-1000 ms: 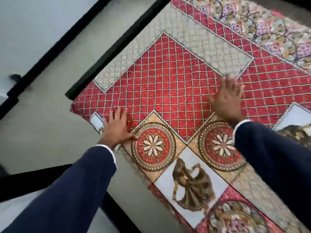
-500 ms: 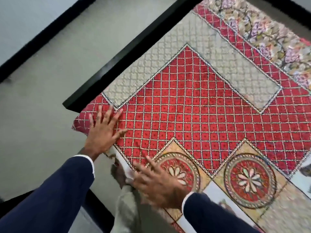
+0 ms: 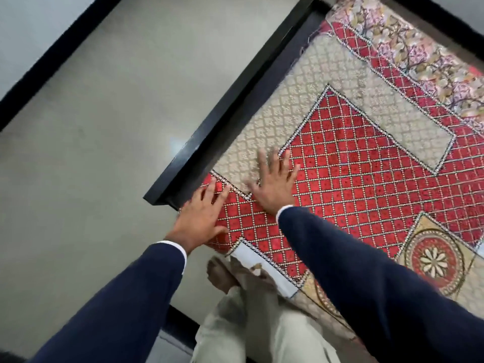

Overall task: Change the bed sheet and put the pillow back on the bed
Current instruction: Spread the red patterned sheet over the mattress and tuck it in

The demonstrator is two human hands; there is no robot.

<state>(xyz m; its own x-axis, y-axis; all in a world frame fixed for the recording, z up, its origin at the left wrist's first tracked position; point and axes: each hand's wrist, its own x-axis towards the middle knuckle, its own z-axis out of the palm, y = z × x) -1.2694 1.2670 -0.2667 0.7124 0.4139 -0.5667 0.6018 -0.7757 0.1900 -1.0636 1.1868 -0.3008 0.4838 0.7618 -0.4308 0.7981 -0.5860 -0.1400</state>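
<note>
Since half a second ago my right hand [image 3: 272, 187] has slid up beside my left hand [image 3: 201, 218]; both lie flat with fingers spread on the bed sheet [image 3: 366, 174] at the corner, by the black bed frame [image 3: 230, 111].

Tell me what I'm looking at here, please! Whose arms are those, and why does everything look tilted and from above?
There is no machine here. A person wears a camera on their head, so you see what they see when looking down, and it tilts when the head does. The two arms in dark blue sleeves are their own. The left hand and the right hand both lie flat, with fingers spread, on a red, cream and gold patterned bed sheet near the bed's corner. Neither hand holds anything; they only press on the cloth, probably smoothing it. The black bar along the edge is the bed frame, and beside it is the pale floor. At the bottom you can see the person's light trousers and a bare foot.
</note>
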